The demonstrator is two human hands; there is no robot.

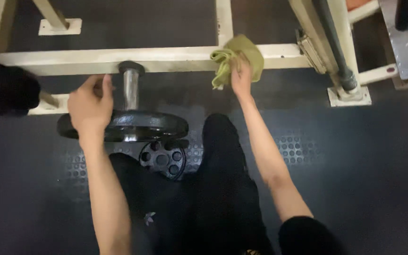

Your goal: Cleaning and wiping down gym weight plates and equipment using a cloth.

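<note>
Here we are pressing a green cloth [238, 57] against the cream frame bar [166, 59] with our right hand [242, 78] clenched around it, while our left hand [89, 106], fingers loosely spread, is resting on the black weight plate [138, 126].

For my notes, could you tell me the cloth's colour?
The cloth is olive green, seen in the head view.

No packages, labels, signs or screens in your view.
You look down at gym equipment on a dark floor, and nothing there carries a sticker, tag, printed panel or display; no box, bag or wrapper lies anywhere around you.
</note>
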